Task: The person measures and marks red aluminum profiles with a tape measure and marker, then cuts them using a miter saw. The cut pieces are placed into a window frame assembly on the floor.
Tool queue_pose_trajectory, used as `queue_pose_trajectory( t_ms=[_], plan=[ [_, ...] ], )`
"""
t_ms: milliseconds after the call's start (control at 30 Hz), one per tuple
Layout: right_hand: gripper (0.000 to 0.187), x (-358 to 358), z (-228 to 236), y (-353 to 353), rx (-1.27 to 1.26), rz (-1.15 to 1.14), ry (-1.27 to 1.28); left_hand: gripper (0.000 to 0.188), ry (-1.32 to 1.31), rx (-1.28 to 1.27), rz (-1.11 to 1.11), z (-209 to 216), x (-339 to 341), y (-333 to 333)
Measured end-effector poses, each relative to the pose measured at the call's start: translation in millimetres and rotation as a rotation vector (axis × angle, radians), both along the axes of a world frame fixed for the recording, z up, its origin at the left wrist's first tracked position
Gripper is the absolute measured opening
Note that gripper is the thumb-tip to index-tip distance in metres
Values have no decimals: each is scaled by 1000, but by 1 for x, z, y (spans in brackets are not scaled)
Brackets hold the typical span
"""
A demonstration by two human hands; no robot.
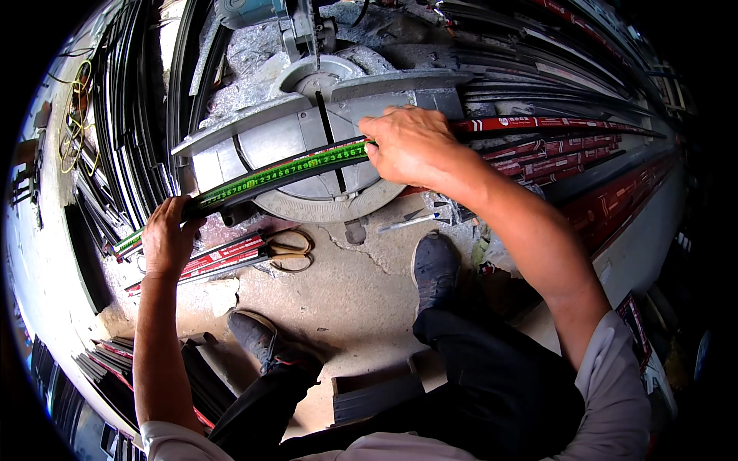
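A green tape measure (pixel 284 170) is stretched along a long dark profile strip with red film (pixel 538 124). Both lie slantwise across the grey metal table of a mitre saw (pixel 280 127). My left hand (pixel 165 237) is closed round the strip and the tape near their left end, just past the saw table. Over the saw's right half, my right hand (pixel 409 146) grips the strip with the tape's right end at its fingers. The tape's case does not show; the palm may hide it. The saw's slot (pixel 338 178) passes beneath the tape between my hands.
The saw's motor head (pixel 250 11) stands at the back. Long dark profiles (pixel 138 100) lie left, with red-filmed bundles (pixel 569 157) at right. Scissors (pixel 290 250) and a pen (pixel 407 223) lie in front of the saw, near my shoes (pixel 437 269). A yellow cord (pixel 77 115) hangs far left.
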State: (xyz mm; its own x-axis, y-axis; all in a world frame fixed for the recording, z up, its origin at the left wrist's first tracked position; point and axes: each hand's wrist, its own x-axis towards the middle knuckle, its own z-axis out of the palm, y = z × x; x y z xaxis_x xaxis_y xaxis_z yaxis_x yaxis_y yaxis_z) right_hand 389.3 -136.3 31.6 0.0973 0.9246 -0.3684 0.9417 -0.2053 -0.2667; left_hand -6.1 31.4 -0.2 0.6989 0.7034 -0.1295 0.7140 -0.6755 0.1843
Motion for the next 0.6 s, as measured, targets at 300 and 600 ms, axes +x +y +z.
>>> queue_pose_trajectory(
  t_ms=[300,600],
  plan=[
    [19,1,-3,0,28,1,-8,45,1,47,-6,-7,-7,-1],
    [20,1,-5,-1,28,6,-17,50,35,147,-36,-15,-14,-6]
  ],
)
